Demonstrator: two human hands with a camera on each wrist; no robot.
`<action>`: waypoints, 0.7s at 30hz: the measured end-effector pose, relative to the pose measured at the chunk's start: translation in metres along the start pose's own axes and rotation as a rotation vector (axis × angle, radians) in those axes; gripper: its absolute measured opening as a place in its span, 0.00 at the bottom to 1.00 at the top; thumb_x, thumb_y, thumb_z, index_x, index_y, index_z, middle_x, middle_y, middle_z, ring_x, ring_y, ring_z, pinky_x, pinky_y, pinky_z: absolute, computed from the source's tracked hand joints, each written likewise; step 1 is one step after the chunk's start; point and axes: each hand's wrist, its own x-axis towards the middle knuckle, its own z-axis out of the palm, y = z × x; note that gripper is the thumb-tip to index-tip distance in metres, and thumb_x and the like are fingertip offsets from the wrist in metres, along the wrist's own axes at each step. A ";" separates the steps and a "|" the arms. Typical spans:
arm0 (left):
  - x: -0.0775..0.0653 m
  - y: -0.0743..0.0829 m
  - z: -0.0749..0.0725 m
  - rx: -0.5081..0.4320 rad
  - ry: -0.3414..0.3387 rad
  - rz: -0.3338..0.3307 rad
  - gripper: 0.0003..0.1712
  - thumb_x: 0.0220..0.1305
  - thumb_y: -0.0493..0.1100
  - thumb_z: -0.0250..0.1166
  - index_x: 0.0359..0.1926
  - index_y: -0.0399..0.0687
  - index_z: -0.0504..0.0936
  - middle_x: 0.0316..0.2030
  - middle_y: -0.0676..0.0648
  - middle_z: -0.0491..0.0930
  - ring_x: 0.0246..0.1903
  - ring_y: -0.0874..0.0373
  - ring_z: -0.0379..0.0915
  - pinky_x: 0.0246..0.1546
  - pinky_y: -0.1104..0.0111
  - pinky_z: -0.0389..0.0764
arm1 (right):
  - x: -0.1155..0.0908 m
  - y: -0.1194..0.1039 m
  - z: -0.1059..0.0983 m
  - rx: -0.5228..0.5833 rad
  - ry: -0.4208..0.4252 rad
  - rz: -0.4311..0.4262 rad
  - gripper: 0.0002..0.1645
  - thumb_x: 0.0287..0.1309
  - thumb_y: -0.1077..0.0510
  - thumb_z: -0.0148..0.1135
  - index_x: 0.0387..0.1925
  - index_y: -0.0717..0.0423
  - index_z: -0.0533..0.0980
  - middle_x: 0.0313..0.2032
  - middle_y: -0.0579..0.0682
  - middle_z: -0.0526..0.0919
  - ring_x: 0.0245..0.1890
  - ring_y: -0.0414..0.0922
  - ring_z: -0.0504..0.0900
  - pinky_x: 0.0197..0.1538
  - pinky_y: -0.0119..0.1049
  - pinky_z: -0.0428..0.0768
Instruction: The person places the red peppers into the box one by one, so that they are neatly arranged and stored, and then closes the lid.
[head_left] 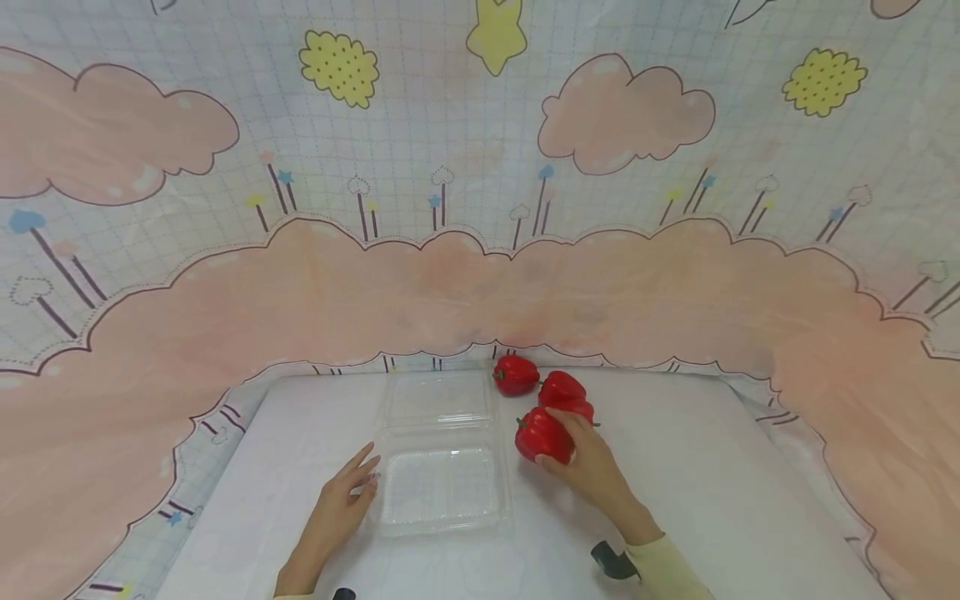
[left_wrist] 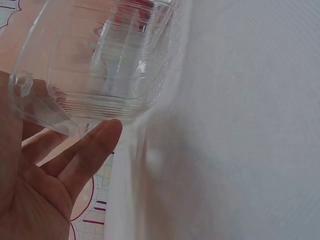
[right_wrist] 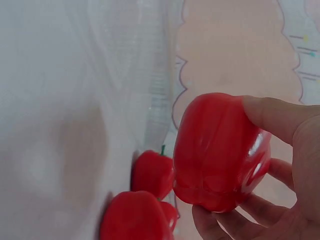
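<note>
My right hand [head_left: 588,467] grips a glossy red bell pepper [head_left: 542,435], with the thumb on one side and the fingers on the other. In the right wrist view the held bell pepper [right_wrist: 217,150] appears raised off the white tabletop. Behind it in the head view are more red bell peppers [head_left: 516,375], one with its green stem showing. An opened clear plastic clamshell container [head_left: 442,527] lies to the left of the peppers. My left hand [head_left: 337,508] is at the container's left edge, its fingers extended. The left wrist view shows the fingertips right at the container's wall [left_wrist: 107,90].
A white cloth covers the table [head_left: 675,467]. Behind it hangs a patterned curtain [head_left: 450,292] with pink clouds and yellow shapes. A dark strap-like object [head_left: 613,561] is by the right sleeve [head_left: 667,567].
</note>
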 end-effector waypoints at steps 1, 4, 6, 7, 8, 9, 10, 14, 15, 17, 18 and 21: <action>0.000 0.000 0.000 -0.001 0.000 0.000 0.25 0.69 0.37 0.59 0.65 0.38 0.73 0.73 0.42 0.62 0.57 0.40 0.77 0.48 0.62 0.87 | 0.000 -0.002 0.000 0.005 0.000 -0.002 0.47 0.45 0.51 0.78 0.67 0.42 0.67 0.62 0.49 0.74 0.63 0.52 0.73 0.55 0.53 0.85; 0.000 0.001 0.000 -0.005 0.001 -0.003 0.24 0.69 0.36 0.59 0.65 0.38 0.73 0.73 0.42 0.62 0.57 0.40 0.77 0.48 0.63 0.87 | 0.000 -0.007 -0.001 0.016 -0.009 -0.005 0.47 0.44 0.52 0.78 0.67 0.41 0.67 0.62 0.48 0.73 0.63 0.51 0.72 0.54 0.52 0.85; 0.000 0.001 0.000 -0.005 0.000 -0.009 0.25 0.69 0.36 0.58 0.65 0.38 0.72 0.73 0.41 0.62 0.57 0.40 0.77 0.48 0.63 0.87 | -0.001 -0.011 -0.002 0.021 -0.013 -0.005 0.48 0.43 0.52 0.78 0.67 0.40 0.67 0.62 0.48 0.73 0.63 0.51 0.72 0.53 0.52 0.86; 0.000 0.002 0.000 -0.007 -0.001 -0.013 0.25 0.69 0.37 0.58 0.65 0.38 0.72 0.73 0.42 0.62 0.57 0.40 0.77 0.48 0.64 0.87 | -0.001 -0.013 -0.002 0.024 -0.013 -0.006 0.48 0.43 0.52 0.79 0.67 0.40 0.67 0.62 0.48 0.73 0.63 0.51 0.72 0.53 0.52 0.86; 0.000 0.002 0.000 -0.007 -0.001 -0.017 0.25 0.69 0.37 0.58 0.66 0.39 0.72 0.73 0.42 0.62 0.57 0.40 0.77 0.48 0.64 0.87 | -0.001 -0.015 -0.002 0.023 -0.014 -0.010 0.48 0.43 0.52 0.79 0.67 0.40 0.67 0.62 0.47 0.73 0.63 0.50 0.72 0.53 0.51 0.86; 0.000 0.003 0.000 -0.005 -0.003 -0.021 0.25 0.69 0.37 0.58 0.66 0.39 0.72 0.73 0.41 0.62 0.57 0.40 0.77 0.48 0.64 0.87 | -0.002 -0.017 -0.002 0.023 -0.012 -0.014 0.48 0.43 0.52 0.79 0.67 0.40 0.67 0.62 0.47 0.74 0.63 0.50 0.72 0.53 0.51 0.86; 0.000 0.003 0.000 -0.005 -0.004 -0.023 0.25 0.69 0.37 0.58 0.66 0.39 0.71 0.73 0.42 0.62 0.57 0.40 0.77 0.48 0.64 0.87 | -0.001 -0.018 -0.002 0.024 -0.012 -0.018 0.48 0.43 0.52 0.79 0.67 0.40 0.67 0.62 0.47 0.74 0.63 0.50 0.72 0.52 0.50 0.86; -0.001 0.004 0.000 -0.005 -0.003 -0.017 0.26 0.69 0.37 0.58 0.67 0.39 0.70 0.72 0.41 0.63 0.57 0.40 0.77 0.48 0.64 0.87 | -0.001 -0.024 -0.001 0.044 -0.011 -0.041 0.48 0.42 0.52 0.80 0.66 0.40 0.68 0.62 0.46 0.74 0.62 0.49 0.73 0.52 0.51 0.86; -0.001 0.003 0.000 -0.007 -0.002 -0.015 0.26 0.69 0.37 0.58 0.67 0.39 0.71 0.72 0.41 0.63 0.57 0.40 0.78 0.47 0.64 0.87 | -0.001 -0.026 0.000 0.056 -0.013 -0.047 0.48 0.41 0.52 0.80 0.66 0.40 0.68 0.62 0.46 0.74 0.62 0.49 0.73 0.52 0.51 0.86; -0.001 0.003 0.000 -0.007 0.000 -0.011 0.26 0.69 0.37 0.58 0.67 0.39 0.70 0.72 0.40 0.64 0.56 0.40 0.78 0.47 0.63 0.87 | -0.001 -0.028 0.000 0.078 -0.019 -0.065 0.48 0.40 0.52 0.80 0.66 0.40 0.68 0.62 0.46 0.74 0.62 0.49 0.73 0.51 0.52 0.86; 0.000 0.003 0.000 -0.007 0.000 -0.012 0.26 0.69 0.37 0.58 0.67 0.39 0.71 0.72 0.41 0.64 0.56 0.40 0.78 0.47 0.63 0.87 | -0.001 -0.030 0.000 0.088 -0.023 -0.072 0.49 0.40 0.52 0.81 0.65 0.39 0.68 0.62 0.45 0.74 0.62 0.49 0.73 0.51 0.52 0.86; 0.000 0.003 -0.001 -0.002 0.001 -0.014 0.26 0.70 0.37 0.58 0.67 0.39 0.70 0.71 0.40 0.64 0.56 0.40 0.78 0.47 0.63 0.87 | -0.002 -0.034 0.002 0.114 -0.039 -0.093 0.48 0.39 0.52 0.81 0.65 0.37 0.68 0.62 0.43 0.74 0.62 0.48 0.73 0.51 0.51 0.87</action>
